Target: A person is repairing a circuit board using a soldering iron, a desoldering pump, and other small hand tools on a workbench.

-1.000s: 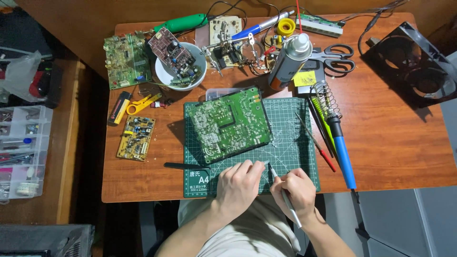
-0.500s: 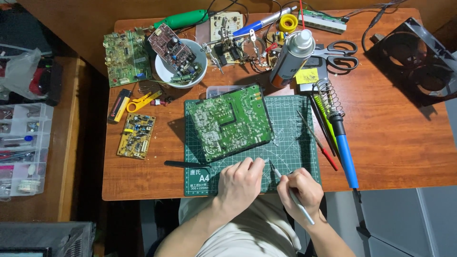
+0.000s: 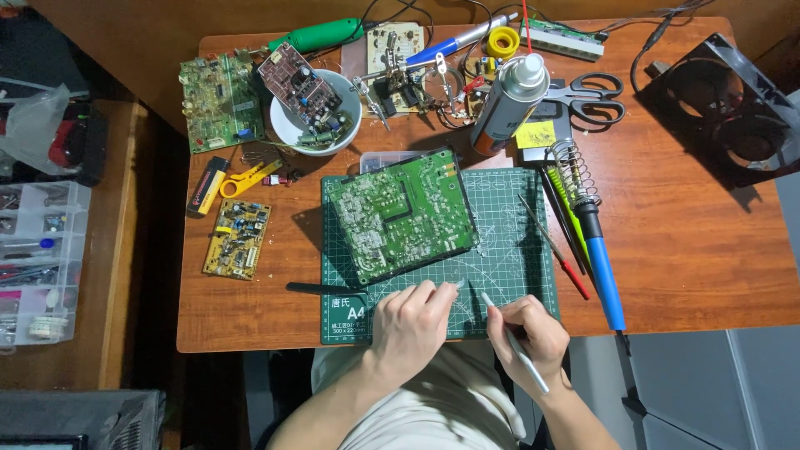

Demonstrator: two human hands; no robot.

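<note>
- Head view, your hands: your left hand (image 3: 410, 323) rested on the near edge of the green cutting mat (image 3: 508, 250), fingers curled narrow, with the fingertips pinching something too small to tell. Your right hand (image 3: 527, 335) lay just beside it, closed around a slim silver tool (image 3: 514, 343) held like a pen, its tip pointing at the mat between both hands.
- Head view, workpiece: the large green circuit board (image 3: 400, 215) lay tilted on the far left part of the mat, apart from both hands.
- Head view, right of the mat: a blue-handled soldering iron (image 3: 598, 265) lay along the mat's right edge, with a red-handled probe (image 3: 557, 252) beside it. Scissors (image 3: 590, 90) and a spray can (image 3: 508, 102) stood farther off.
- Head view, left of the mat: a small yellow circuit board (image 3: 237, 237) lay on the wooden table (image 3: 692, 242), and a white bowl (image 3: 317, 112) with a board in it stood at the far side.
</note>
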